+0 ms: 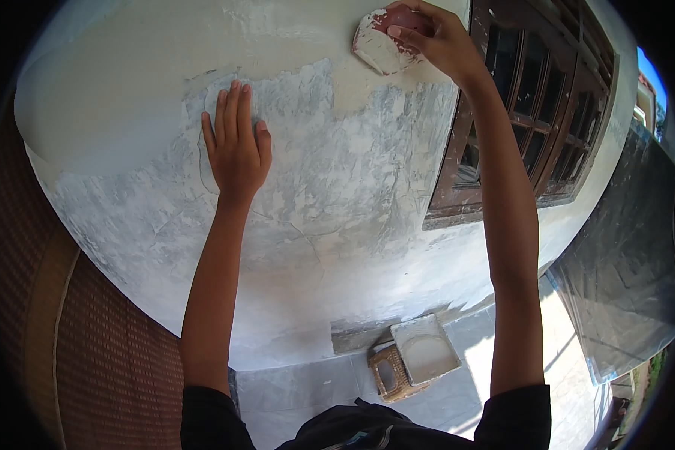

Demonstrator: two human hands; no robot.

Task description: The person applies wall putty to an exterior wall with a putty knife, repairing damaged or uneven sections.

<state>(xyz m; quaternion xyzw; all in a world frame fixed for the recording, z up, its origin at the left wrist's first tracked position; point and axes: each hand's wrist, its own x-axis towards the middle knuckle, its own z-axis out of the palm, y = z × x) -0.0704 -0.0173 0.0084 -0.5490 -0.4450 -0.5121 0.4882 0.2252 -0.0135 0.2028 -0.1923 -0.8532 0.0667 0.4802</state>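
My left hand (238,146) lies flat on the wall (307,187), its fingers stretched out and holding nothing. Under it the surface is rough, grey and patchy, with thin cracks running below the palm. High up, just left of the window frame, my right hand (446,41) grips a reddish putty spreader (386,45) smeared with white putty. The spreader rests against the wall's cream-coloured upper part, where a smoother coat meets the grey patch. My fingers partly cover its upper edge.
A brown wooden window (532,105) is set in the wall on the right. On the tiled floor (292,397), a putty-coated tray (426,349) sits on a brown basket-like stand (390,375). Woven matting (112,337) hangs at left; dark plastic sheeting (615,262) stands at right.
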